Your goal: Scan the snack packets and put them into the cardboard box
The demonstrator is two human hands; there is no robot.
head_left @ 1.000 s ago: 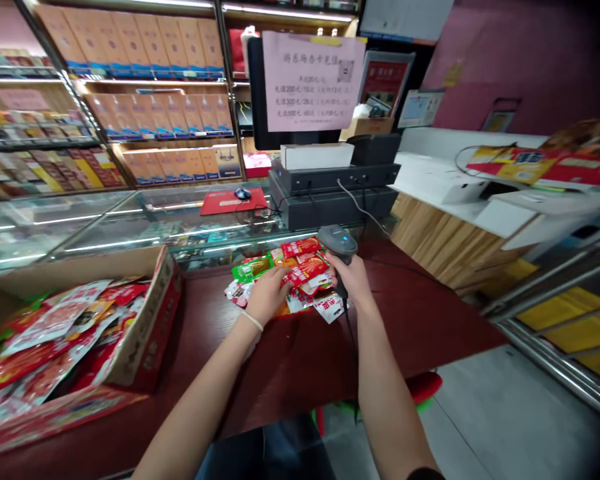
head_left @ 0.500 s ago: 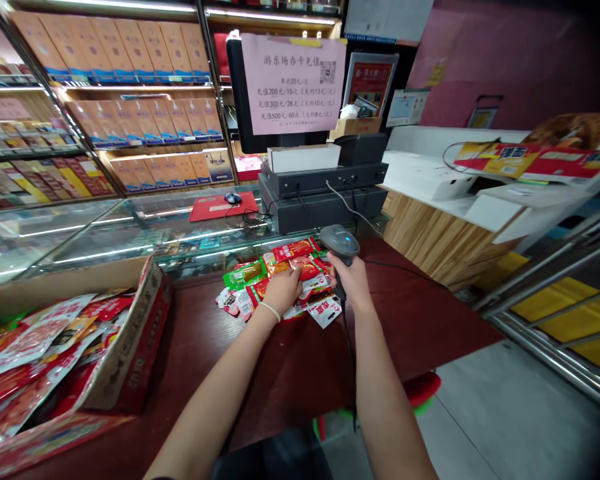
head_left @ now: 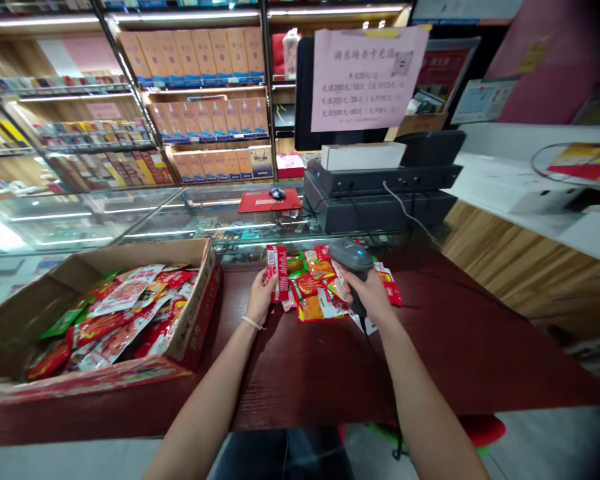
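Observation:
My left hand pinches a red snack packet, held up with its barcode side showing, at the left edge of a pile. In my right hand is a dark grey barcode scanner, its head tilted over the pile and a small blue light glowing on top. Between and under the hands lie several snack packets in red, green and white. The scanner and my right hand cover part of this heap. The scanner's cable hangs down below my right wrist.
An open cardboard box full of snack packets stands left on the dark red table. Behind are a glass counter, a mouse on a red mat, a black cash drawer and a monitor with a pink notice.
My left hand has moved left off the pile, lifting a red packet. My right hand still grips the scanner. The view has turned left, and the packets in the pile have shifted.

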